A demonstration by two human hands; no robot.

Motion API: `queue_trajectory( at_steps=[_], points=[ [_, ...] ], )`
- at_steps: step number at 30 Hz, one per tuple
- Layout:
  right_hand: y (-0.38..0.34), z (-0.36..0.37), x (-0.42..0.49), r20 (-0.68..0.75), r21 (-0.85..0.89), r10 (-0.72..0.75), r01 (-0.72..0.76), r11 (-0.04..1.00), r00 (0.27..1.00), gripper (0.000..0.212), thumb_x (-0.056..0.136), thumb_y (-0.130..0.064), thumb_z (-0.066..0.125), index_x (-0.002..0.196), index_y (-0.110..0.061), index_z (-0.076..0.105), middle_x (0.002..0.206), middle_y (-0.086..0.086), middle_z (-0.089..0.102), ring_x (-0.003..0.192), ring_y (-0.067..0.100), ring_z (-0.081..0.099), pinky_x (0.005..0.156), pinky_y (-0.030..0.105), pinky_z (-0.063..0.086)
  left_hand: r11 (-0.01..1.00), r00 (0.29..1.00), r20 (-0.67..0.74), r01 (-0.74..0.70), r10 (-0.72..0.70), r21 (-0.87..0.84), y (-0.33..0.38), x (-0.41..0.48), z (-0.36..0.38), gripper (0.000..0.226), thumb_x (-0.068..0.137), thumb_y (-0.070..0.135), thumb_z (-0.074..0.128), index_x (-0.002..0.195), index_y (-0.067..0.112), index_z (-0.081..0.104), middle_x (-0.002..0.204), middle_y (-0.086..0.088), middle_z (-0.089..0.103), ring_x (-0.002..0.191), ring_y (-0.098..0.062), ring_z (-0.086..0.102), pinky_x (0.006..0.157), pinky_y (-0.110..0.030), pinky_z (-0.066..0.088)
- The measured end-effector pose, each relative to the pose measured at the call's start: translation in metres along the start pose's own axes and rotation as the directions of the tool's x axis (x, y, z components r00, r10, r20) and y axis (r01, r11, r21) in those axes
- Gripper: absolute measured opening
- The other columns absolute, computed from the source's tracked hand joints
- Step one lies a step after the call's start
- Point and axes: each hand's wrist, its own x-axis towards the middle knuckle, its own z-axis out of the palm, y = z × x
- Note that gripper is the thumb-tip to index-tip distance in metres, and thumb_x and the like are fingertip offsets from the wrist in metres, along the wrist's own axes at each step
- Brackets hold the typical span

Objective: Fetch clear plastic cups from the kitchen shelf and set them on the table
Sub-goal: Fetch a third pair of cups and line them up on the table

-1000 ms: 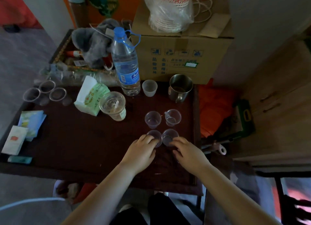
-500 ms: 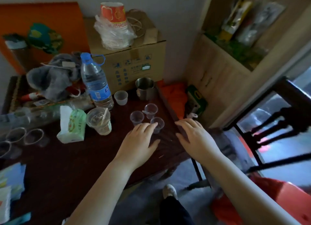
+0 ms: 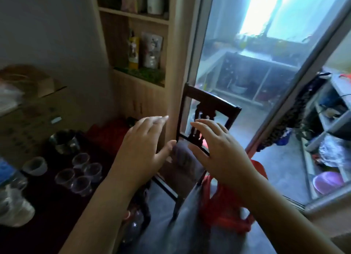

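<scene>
Head view: both hands raised empty in mid-air, left hand [image 3: 144,145] and right hand [image 3: 218,149] side by side in front of a dark chair [image 3: 207,109], fingers [image 3: 201,123] spread apart, holding nothing. Four clear plastic cups [image 3: 79,173] stood clustered upright on the dark worktop [image 3: 47,206] at lower left, well apart from the hands; all looked empty. Just behind them a metal mug [image 3: 63,141], contents hidden by blur. Judged as the step between deliveries: one batch set down, body turned toward the glass door [image 3: 247,83] and the kitchen beyond. Next move likely called for walking past the chair to the shelf for more cups.
</scene>
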Motion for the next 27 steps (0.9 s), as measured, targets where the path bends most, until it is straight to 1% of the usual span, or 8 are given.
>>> queue_trajectory(
  at_steps=[4, 8, 10, 13, 17, 20, 22, 27],
  points=[
    [0.045, -0.074, -0.048, -0.113, -0.085, 0.113, -0.123, 0.989, 0.987, 0.053, 0.084, -0.042, 0.056, 0.129, -0.014, 0.048, 0.133, 0.004, 0.052, 0.124, 0.02, 0.044, 0.101, 0.033, 0.036, 0.983, 0.984, 0.001, -0.176, 0.177, -0.045, 0.089, 0.037, 0.02, 0.058, 0.086, 0.044, 0.051, 0.133, 0.012, 0.043, 0.134, -0.009, 0.05, 0.128, -0.024, 0.039, 0.105, -0.042, 0.031],
    [0.098, -0.157, -0.128, -0.229, -0.117, 0.248, -0.28, 0.953, 0.941, 0.055, 0.084, -0.039, 0.058, 0.131, -0.014, 0.046, 0.135, 0.004, 0.05, 0.125, 0.02, 0.043, 0.104, 0.034, 0.035, 0.933, 0.938, 0.033, -0.34, 0.345, -0.116, 0.209, 0.055, 0.06, 0.059, 0.084, 0.042, 0.055, 0.133, 0.011, 0.044, 0.135, -0.011, 0.049, 0.128, -0.027, 0.039, 0.104, -0.049, 0.033],
    [0.121, -0.196, -0.173, -0.267, -0.13, 0.307, -0.349, 0.928, 0.914, 0.056, 0.084, -0.04, 0.058, 0.132, -0.014, 0.045, 0.136, 0.004, 0.049, 0.126, 0.019, 0.041, 0.105, 0.033, 0.034, 0.905, 0.911, 0.043, -0.4, 0.41, -0.146, 0.272, 0.052, 0.082, 0.06, 0.085, 0.041, 0.058, 0.135, 0.012, 0.042, 0.138, -0.01, 0.047, 0.13, -0.026, 0.037, 0.106, -0.049, 0.031],
    [0.15, -0.25, -0.242, -0.322, -0.168, 0.366, -0.433, 0.886, 0.873, 0.056, 0.085, -0.039, 0.06, 0.132, -0.013, 0.045, 0.135, 0.006, 0.05, 0.125, 0.02, 0.042, 0.104, 0.029, 0.032, 0.848, 0.857, 0.049, -0.497, 0.513, -0.186, 0.364, 0.041, 0.11, 0.062, 0.084, 0.044, 0.053, 0.137, 0.015, 0.039, 0.141, -0.007, 0.044, 0.132, -0.024, 0.035, 0.109, -0.045, 0.028],
    [0.182, -0.311, -0.328, -0.391, -0.248, 0.428, -0.541, 0.804, 0.815, 0.058, 0.085, -0.043, 0.058, 0.133, -0.014, 0.043, 0.136, 0.006, 0.049, 0.125, 0.019, 0.042, 0.102, 0.024, 0.027, 0.769, 0.788, 0.028, -0.592, 0.615, -0.242, 0.473, 0.023, 0.14, 0.064, 0.082, 0.05, 0.045, 0.137, 0.018, 0.037, 0.141, -0.004, 0.043, 0.132, -0.022, 0.034, 0.108, -0.046, 0.03],
    [0.202, -0.355, -0.379, -0.439, -0.263, 0.453, -0.593, 0.761, 0.776, 0.06, 0.086, -0.046, 0.055, 0.135, -0.016, 0.04, 0.139, 0.004, 0.046, 0.127, 0.017, 0.039, 0.103, 0.028, 0.031, 0.713, 0.734, 0.021, -0.653, 0.679, -0.255, 0.541, 0.019, 0.155, 0.065, 0.082, 0.054, 0.042, 0.138, 0.02, 0.036, 0.143, -0.002, 0.041, 0.134, -0.021, 0.031, 0.108, -0.047, 0.029],
    [0.214, -0.384, -0.407, -0.473, -0.261, 0.468, -0.626, 0.735, 0.746, 0.06, 0.086, -0.047, 0.054, 0.135, -0.017, 0.038, 0.14, 0.003, 0.043, 0.128, 0.017, 0.037, 0.102, 0.031, 0.033, 0.68, 0.704, 0.01, -0.681, 0.71, -0.272, 0.581, 0.02, 0.159, 0.066, 0.082, 0.055, 0.041, 0.139, 0.021, 0.034, 0.143, -0.003, 0.041, 0.134, -0.022, 0.031, 0.109, -0.048, 0.029],
    [0.247, -0.438, -0.453, -0.548, -0.273, 0.47, -0.679, 0.682, 0.692, 0.062, 0.087, -0.052, 0.047, 0.137, -0.017, 0.036, 0.142, 0.002, 0.041, 0.129, 0.013, 0.033, 0.102, 0.025, 0.026, 0.582, 0.625, -0.069, -0.757, 0.778, -0.297, 0.669, 0.027, 0.168, 0.063, 0.083, 0.054, 0.043, 0.137, 0.022, 0.036, 0.14, -0.002, 0.045, 0.131, -0.021, 0.034, 0.107, -0.043, 0.027]
  ],
)
